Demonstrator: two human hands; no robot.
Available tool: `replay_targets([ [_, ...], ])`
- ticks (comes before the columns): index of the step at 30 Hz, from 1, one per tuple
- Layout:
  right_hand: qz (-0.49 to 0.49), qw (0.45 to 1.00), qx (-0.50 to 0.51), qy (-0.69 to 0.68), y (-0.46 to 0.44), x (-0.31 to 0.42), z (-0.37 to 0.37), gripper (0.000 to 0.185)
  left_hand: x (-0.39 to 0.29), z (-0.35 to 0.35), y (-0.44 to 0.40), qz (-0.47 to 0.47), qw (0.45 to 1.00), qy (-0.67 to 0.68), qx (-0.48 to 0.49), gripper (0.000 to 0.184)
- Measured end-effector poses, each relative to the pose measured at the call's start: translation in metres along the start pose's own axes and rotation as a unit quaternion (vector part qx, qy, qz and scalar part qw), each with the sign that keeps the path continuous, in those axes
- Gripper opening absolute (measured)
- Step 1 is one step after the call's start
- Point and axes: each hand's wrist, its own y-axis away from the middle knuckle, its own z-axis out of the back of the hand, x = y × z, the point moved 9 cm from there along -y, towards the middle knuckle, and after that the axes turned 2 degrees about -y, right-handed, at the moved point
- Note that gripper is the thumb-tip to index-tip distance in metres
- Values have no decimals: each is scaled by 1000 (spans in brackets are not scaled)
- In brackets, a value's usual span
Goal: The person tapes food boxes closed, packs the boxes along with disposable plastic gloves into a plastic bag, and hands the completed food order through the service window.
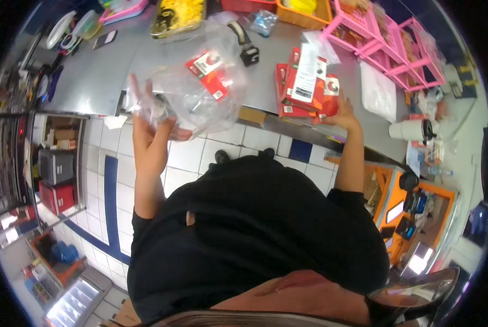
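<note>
Clear bag (188, 103): left hand (148, 122) in its film, two fingers spread, seemingly controlling it; pinch unclear.
Red packets (291, 91): right hand (342, 116) at side, apparently steadying; closure unclear.

A: What's at your left hand (152, 117)?
B: Clear plastic bag (192, 111), thin, crumpled, bunched about your fingers. One red-and-white packet (210, 73) shows through, lying aslant; whether inside or beneath the bag, can't tell.
A: And right of the bag?
B: Red packet stack (289, 90), flat, edges uneven, white printed slip (307, 71) on top. Your right hand (340, 113) touches the side away from the bag.
</note>
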Motion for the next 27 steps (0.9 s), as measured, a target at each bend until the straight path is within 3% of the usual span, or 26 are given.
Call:
replay_targets([
  [1,-35,998,-28,49,-18,-20,-13,129,-6,2,-5,-5,1000,-5,-14,89],
  [5,-92,995,11,34,-25,-21,-12,136,-11,4,-12,8,1000,-18,-19,86],
  [9,-112,982,-13,149,-29,-10,-5,127,-14,-2,-12,5,1000,-9,-15,84],
  [11,-141,979,-133,70,-40,-25,5,118,-17,-2,-10,8,1000,-6,-16,83],
  [14,-118,981,-149,-34,-43,-45,36,106,-14,5,-4,34,999,2,-13,82],
  [16,-47,973,-220,-49,-31,-48,81,91,-11,13,-1,40,999,21,-3,79],
  [18,-2,952,-140,-272,-14,-16,119,82,-3,24,-3,10,999,21,-29,75],
  [21,85,967,-76,-227,39,143,175,72,9,42,-4,-20,998,-40,-35,68],
  [24,210,958,26,-196,68,278,172,70,14,48,-7,-55,992,-113,-33,64],
  [25,196,944,115,-237,65,302,148,70,9,46,-7,-88,987,-126,-48,63],
  [27,192,904,276,-265,63,367,90,71,-1,40,-4,-49,994,-85,-46,64],
])
